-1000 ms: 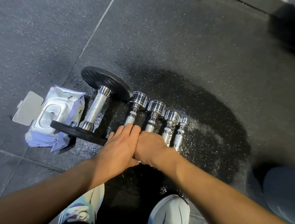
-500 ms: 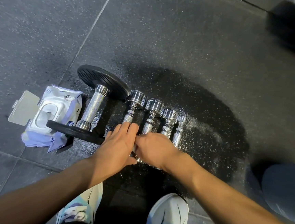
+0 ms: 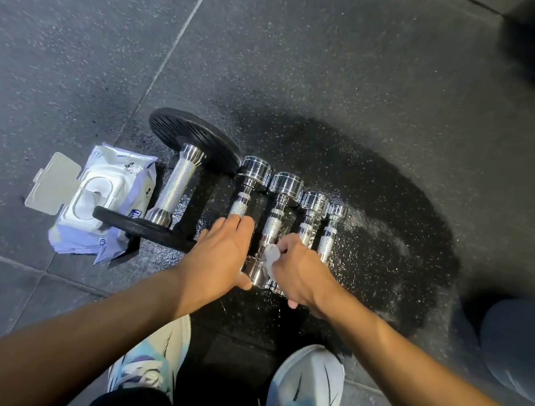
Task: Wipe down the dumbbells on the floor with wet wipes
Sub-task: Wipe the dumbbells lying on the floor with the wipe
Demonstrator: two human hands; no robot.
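Several chrome dumbbells lie side by side on the dark floor, beside a larger dumbbell with black plates (image 3: 177, 188). My left hand (image 3: 219, 253) lies flat with straight fingers over the near end of the leftmost chrome dumbbell (image 3: 244, 194). My right hand (image 3: 299, 270) pinches a crumpled white wet wipe (image 3: 271, 256) against the near head of the second chrome dumbbell (image 3: 278, 216). The two smaller dumbbells (image 3: 313, 213) lie just right of that hand, their near ends hidden by it.
An open pack of wet wipes (image 3: 97, 207) with its lid flipped back lies left of the black-plate dumbbell, partly under its near plate. The floor around the dumbbells is wet and shiny. My two sneakers (image 3: 304, 390) stand below. A grey-clad knee (image 3: 518, 348) is at the right edge.
My hands have drawn apart. The right hand moved toward the near head of the second chrome dumbbell, and the wipe now shows. The left hand stays on the leftmost chrome dumbbell.
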